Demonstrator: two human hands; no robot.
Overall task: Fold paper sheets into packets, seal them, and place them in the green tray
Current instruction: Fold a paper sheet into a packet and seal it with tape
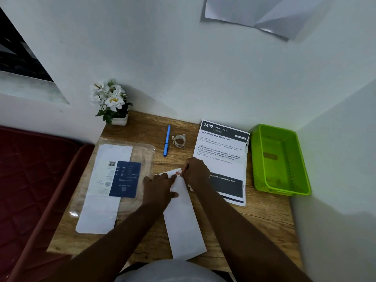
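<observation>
Two bare arms reach out from the near edge over a long, white folded paper packet [184, 224] that lies flat on the brown wooden table [264, 218]. It sits in the middle of the table, with its near end close to the near edge and its far end under the hands. The left hand [157, 187] presses flat on the far part of the packet, fingers straight. The right hand [196, 169] has its fingers curled and pinches the far tip of the packet, where a small reddish bit shows.

Right of the packet lies a printed white sheet with black bands [222, 159], partly under the right arm. Further right, by the wall, sits the green plastic tray [305, 176], well apart from the packet.

Left of the packet lies a clear plastic bag with white paper and a dark blue card inside [107, 186]. On the far side rest a blue pen [166, 140] and, just beside it, a small roll of clear tape [179, 141]. A white pot of white flowers [112, 102] stands in the far left corner.
</observation>
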